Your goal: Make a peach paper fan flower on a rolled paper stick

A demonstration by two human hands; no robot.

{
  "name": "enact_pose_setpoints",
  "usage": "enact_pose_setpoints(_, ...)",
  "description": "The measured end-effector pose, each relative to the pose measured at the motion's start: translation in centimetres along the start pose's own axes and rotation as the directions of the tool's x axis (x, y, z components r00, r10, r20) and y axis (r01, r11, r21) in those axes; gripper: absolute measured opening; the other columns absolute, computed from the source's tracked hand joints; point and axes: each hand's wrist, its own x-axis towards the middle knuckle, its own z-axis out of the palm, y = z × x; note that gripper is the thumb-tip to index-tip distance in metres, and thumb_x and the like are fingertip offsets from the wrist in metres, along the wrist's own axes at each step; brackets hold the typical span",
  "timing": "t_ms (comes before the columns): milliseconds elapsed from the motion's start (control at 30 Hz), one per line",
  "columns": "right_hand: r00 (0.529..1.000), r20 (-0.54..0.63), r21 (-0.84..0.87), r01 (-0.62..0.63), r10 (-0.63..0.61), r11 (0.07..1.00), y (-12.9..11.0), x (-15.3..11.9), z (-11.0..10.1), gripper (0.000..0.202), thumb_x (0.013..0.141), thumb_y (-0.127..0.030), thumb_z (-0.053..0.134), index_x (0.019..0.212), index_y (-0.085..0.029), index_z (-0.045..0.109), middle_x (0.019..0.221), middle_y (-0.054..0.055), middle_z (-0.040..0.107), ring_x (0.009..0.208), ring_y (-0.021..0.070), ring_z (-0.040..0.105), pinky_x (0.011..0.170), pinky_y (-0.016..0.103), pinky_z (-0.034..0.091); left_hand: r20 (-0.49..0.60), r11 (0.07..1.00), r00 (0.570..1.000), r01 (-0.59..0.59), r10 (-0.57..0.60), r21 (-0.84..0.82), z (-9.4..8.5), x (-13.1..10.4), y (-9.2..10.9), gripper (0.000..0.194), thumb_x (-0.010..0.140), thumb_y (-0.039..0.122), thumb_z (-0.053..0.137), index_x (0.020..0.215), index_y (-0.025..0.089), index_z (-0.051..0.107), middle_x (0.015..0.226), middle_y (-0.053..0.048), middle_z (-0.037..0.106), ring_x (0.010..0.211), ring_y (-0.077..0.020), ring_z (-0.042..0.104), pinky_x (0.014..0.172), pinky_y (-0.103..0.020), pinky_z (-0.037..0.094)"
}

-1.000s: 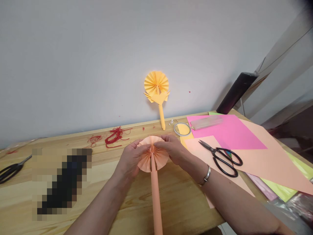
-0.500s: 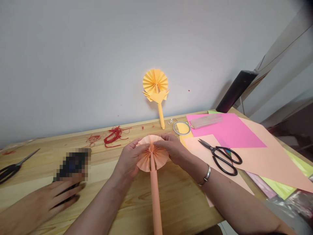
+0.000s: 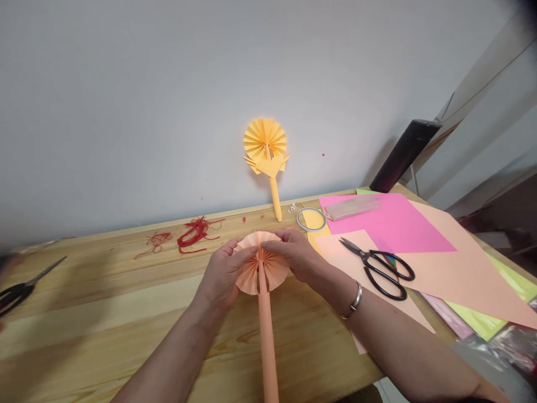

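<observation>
A peach paper fan, pleated into a round with a long rolled-paper handle, is held between my two hands above the table's front part. My left hand pinches the disc's left side, thumb on the front near the centre. On the right side my right hand grips the pleats the same way, its thumb beside the other one. The fingers behind the paper are mostly hidden. The handle points down towards me. Beyond, a similar yellow paper fan leans upright against the wall.
Black-handled scissors lie on peach paper at right, near pink paper and a tape roll. Red thread lies at the back. Another pair of scissors is far left. A black cylinder leans at the back right.
Another person's hand and the dark, blurred-out object by it, at left before, have gone from view; a shadow lies on the table there. My hands keep their hold on the fan, almost unmoved.
</observation>
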Motion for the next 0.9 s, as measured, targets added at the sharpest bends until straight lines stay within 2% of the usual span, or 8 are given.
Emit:
enact_pose_setpoints(333,0.996,0.077,0.067,0.03,-0.035,0.997,-0.04,-0.07,0.06,0.015,0.071,-0.024,0.059,0.079,-0.014,0.068,0.075,0.003,0.065,0.07,0.0158,0.059,0.063,0.025,0.044,-0.015,1.0,1.0,-0.007,0.007,0.001,0.09,-0.17,0.15,0.034,0.056,0.016,0.075,0.088,0.011,0.063,0.073,-0.006,0.07,0.069,-0.0223,0.066,0.059,-0.029,0.049)
enact_pose_setpoints(533,0.998,0.064,0.068,0.013,-0.017,0.998,-0.3,-0.2,0.16,0.014,0.07,-0.026,0.062,0.076,-0.015,0.068,0.072,0.001,0.065,0.068,0.0151,0.059,0.063,0.025,0.044,0.017,1.0,1.0,0.0,0.0,-0.003,0.13,-0.15,0.21,0.033,0.058,0.018,0.075,0.088,0.011,0.065,0.072,-0.005,0.07,0.07,-0.0222,0.066,0.061,-0.031,0.049)
enact_pose_setpoints(667,0.998,0.063,0.049,0.012,-0.015,0.999,-0.52,-0.28,0.27,0.019,0.07,-0.029,0.064,0.082,-0.014,0.069,0.078,0.004,0.066,0.074,0.0181,0.061,0.066,0.027,0.045,0.033,1.0,0.999,-0.01,0.01,0.017,0.18,-0.11,0.56,0.034,0.06,0.022,0.075,0.091,0.012,0.067,0.074,-0.006,0.07,0.07,-0.0223,0.066,0.06,-0.03,0.049)
enact_pose_setpoints(900,0.997,0.066,0.03,0.037,-0.039,0.999,-0.6,-0.39,0.5,0.022,0.07,-0.034,0.066,0.082,-0.015,0.069,0.079,0.003,0.066,0.075,0.0175,0.061,0.067,0.026,0.045,0.012,0.998,1.0,0.006,-0.006,0.06,0.07,-0.14,0.99,0.031,0.058,0.024,0.077,0.086,0.012,0.07,0.07,-0.006,0.071,0.058,-0.0195,0.064,0.055,-0.029,0.047)
